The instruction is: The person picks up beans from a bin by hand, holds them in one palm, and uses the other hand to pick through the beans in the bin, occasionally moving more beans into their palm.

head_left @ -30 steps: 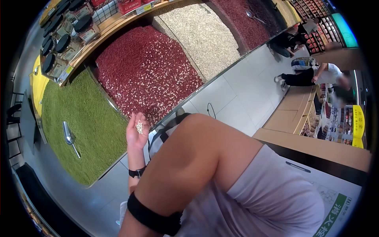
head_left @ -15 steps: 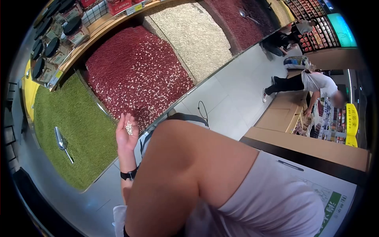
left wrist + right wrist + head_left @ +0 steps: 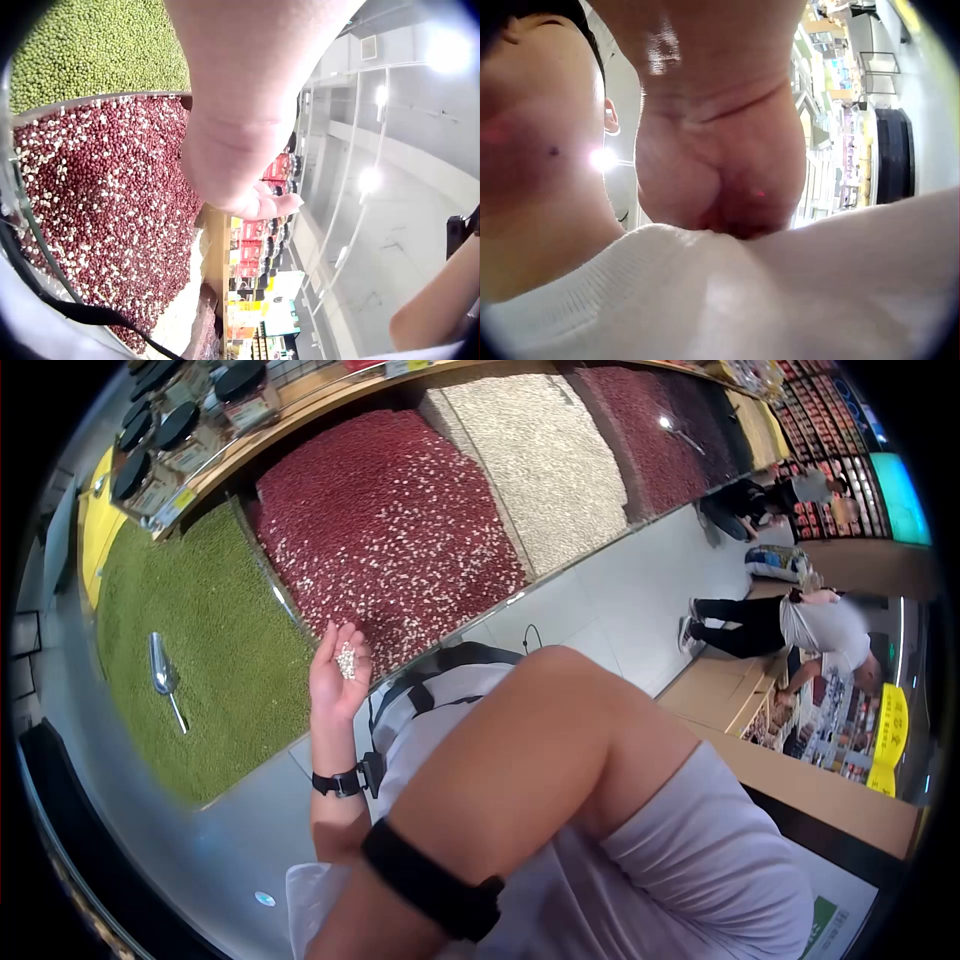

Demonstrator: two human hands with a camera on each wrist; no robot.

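Observation:
Palm up, the left hand [image 3: 340, 675] carries a small heap of white beans [image 3: 347, 661] on its loosely bent fingers. It is over the near corner of a bin of red beans [image 3: 385, 510] mixed with white ones, beside green beans [image 3: 210, 650]. The left wrist view shows the back of the wrist side and the fingertips of this hand [image 3: 236, 165], with the beans it carries hidden. The right arm is bent sharply, its hand outside the head view. In the right wrist view the right hand [image 3: 720, 165] is close to the white shirt [image 3: 727, 285] and neck; its fingers are hidden.
A metal scoop [image 3: 162, 668] lies on the green beans. White grain [image 3: 540, 460] fills the neighbouring bin, and another scoop [image 3: 680, 432] lies beyond. Jars [image 3: 180, 440] line the wooden shelf. A person [image 3: 820, 625] bends over a counter across the aisle.
The head view has shifted. The left hand still carries the white beans near the same bin corner. The person across the aisle now bends at the counter, and the right arm's black wristband shows more fully.

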